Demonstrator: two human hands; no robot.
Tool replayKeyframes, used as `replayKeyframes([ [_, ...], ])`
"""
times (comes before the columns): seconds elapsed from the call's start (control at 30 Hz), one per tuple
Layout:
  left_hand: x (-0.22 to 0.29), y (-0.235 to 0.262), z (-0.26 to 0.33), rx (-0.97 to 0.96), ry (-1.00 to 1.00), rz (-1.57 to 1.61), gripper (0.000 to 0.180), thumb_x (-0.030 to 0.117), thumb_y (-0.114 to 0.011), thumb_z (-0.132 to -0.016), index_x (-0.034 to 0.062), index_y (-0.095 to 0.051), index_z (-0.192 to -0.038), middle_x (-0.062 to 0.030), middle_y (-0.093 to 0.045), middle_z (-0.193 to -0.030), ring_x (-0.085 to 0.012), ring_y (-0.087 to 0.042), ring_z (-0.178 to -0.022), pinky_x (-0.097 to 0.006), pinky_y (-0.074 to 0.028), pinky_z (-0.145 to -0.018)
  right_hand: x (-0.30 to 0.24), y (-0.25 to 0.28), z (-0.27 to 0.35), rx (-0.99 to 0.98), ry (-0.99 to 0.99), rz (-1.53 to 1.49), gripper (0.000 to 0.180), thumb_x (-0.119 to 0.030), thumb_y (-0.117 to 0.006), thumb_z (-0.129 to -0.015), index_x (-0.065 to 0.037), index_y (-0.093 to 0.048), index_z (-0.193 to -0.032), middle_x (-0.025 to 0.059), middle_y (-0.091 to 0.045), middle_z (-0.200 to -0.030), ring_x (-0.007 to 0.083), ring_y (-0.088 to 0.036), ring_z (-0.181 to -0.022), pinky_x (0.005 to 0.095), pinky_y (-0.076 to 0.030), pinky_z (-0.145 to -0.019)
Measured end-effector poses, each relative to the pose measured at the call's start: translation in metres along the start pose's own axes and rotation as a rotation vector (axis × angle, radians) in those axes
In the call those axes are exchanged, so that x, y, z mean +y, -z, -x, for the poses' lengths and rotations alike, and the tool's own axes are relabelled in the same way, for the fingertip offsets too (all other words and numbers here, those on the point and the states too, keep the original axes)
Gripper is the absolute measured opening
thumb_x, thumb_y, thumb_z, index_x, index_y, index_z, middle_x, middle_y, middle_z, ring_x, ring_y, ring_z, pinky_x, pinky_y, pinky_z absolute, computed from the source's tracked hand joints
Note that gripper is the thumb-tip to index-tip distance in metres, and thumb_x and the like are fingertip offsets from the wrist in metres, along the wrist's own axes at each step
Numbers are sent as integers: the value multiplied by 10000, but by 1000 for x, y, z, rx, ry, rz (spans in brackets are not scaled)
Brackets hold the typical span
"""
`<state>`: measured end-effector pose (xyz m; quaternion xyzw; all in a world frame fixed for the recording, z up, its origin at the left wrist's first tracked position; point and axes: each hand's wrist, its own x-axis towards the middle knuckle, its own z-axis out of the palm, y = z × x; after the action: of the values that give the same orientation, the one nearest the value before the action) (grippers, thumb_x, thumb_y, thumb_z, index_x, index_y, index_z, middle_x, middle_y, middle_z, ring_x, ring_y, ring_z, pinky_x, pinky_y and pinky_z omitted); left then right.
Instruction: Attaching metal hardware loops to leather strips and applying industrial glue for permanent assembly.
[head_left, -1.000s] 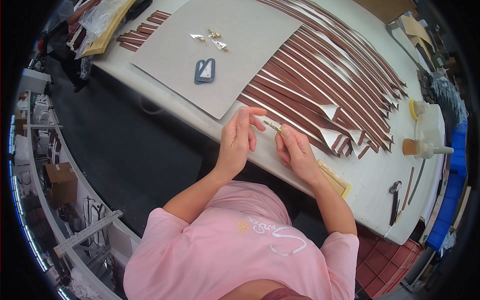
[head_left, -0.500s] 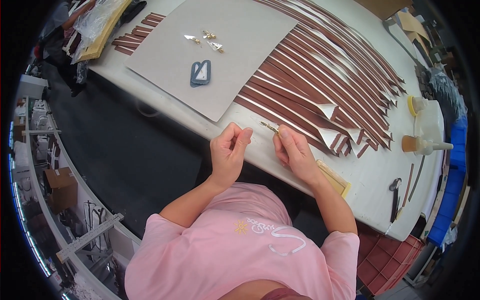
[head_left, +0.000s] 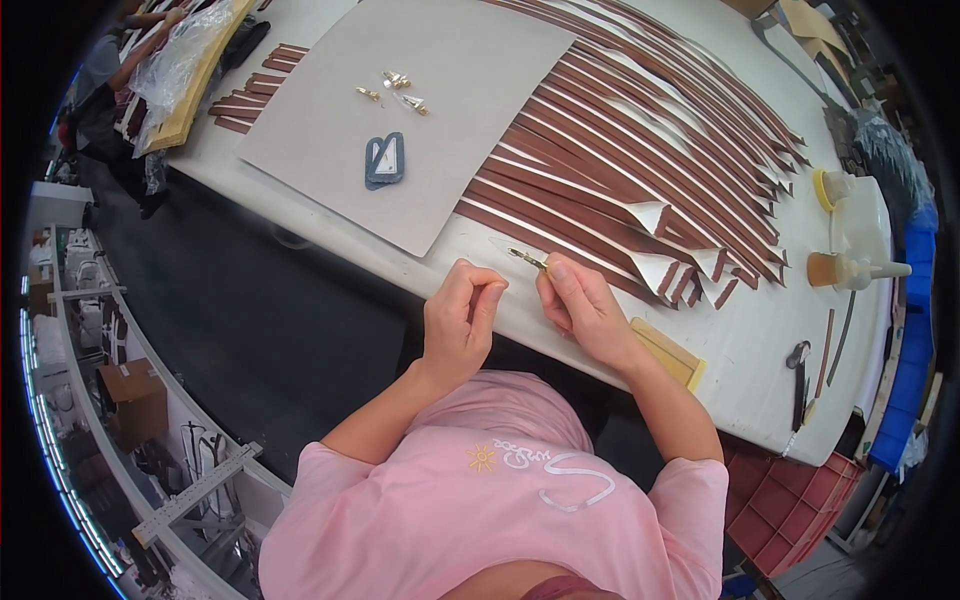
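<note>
Here, two bare hands face each other at the centre of the frame, with one gold-coloured metal fitting (head_left: pixel 527 258) in the right.

The right hand (head_left: pixel 588 305) is closed to a narrow pinch, gripping the fitting by one end between thumb and forefinger, its other end pointing left above the white table (head_left: pixel 560 340); the left hand (head_left: pixel 462 318) is curled, thumb and forefinger tips together, near but apart from the fitting, and whether it pinches anything cannot be told. At upper left of centre, one grey board (head_left: pixel 330 165) bears more gold-coloured pieces (head_left: pixel 413 103) in three spots, too small to count singly, and two overlapping blue-grey tags (head_left: pixel 384 161). Many brown strips (head_left: pixel 590 130) fan across the upper right; one cutter (head_left: pixel 799 390) lies at lower right.
</note>
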<state>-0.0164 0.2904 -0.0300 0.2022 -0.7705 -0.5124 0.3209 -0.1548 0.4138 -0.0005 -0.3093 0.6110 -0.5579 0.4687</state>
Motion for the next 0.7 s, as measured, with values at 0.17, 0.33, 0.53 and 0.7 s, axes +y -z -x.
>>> replayKeyframes([
  [0.17, 1, 1, 1, -69, 23, -27, 119, 85, -630, -940, 22, -577, -853, -75, -523, -658, -158, -476, -506, -283, -376, -479, 1, 2, 0, -12, -2, -8, 444, -376, -318, -1080, -84, -427, -764, -36, -366, -592, 48, -305, -504, 215, -288, -466],
  [0.33, 5, -3, 2, -88, 83, -85, 234, 130, -685, -912, 27, -559, -743, -80, -465, -556, -174, -414, -451, -296, -347, -447, 3, 2, 0, -13, 31, 0, 440, -372, -316, -1081, -87, -421, -763, -37, -368, -611, 46, -311, -514, 214, -285, -469],
  [0.53, -1, -2, 3, -126, 1, -127, 294, 131, -729, -877, 27, -542, -674, -87, -460, -552, -179, -407, -452, -305, -326, -439, 3, 3, 0, -22, 19, 0, 433, -366, -314, -1082, -89, -423, -767, -39, -365, -612, 44, -307, -516, 212, -281, -471],
  [0.7, 0, -1, 4, -128, -2, -76, 260, 111, -727, -874, 28, -564, -689, -73, -482, -577, -162, -425, -452, -295, -337, -439, 4, 5, 0, -35, -1, -15, 426, -367, -314, -1082, -92, -425, -776, -42, -354, -605, 45, -296, -511, 213, -274, -468],
])
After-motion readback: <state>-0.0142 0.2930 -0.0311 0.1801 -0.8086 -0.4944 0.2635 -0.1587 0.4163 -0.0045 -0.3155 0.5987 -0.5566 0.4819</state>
